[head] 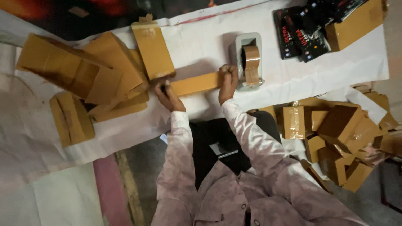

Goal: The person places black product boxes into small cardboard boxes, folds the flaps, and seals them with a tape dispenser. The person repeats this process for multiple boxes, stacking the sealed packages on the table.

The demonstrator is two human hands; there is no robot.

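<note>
The person holds a long brown box (196, 83) flat on the white worktop (201, 46), left hand (167, 95) and right hand (228, 81) with fingers closed on its ends, steadying it beside the tape dispenser (248, 62), probably for easy sealing.

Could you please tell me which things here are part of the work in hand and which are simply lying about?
In use:
left hand and right hand, gripping the ends of the small brown box
tape dispenser, beside the right hand

Lying about:
pile of brown boxes, left
heap of boxes, right
dark printed packets, far corner
</note>
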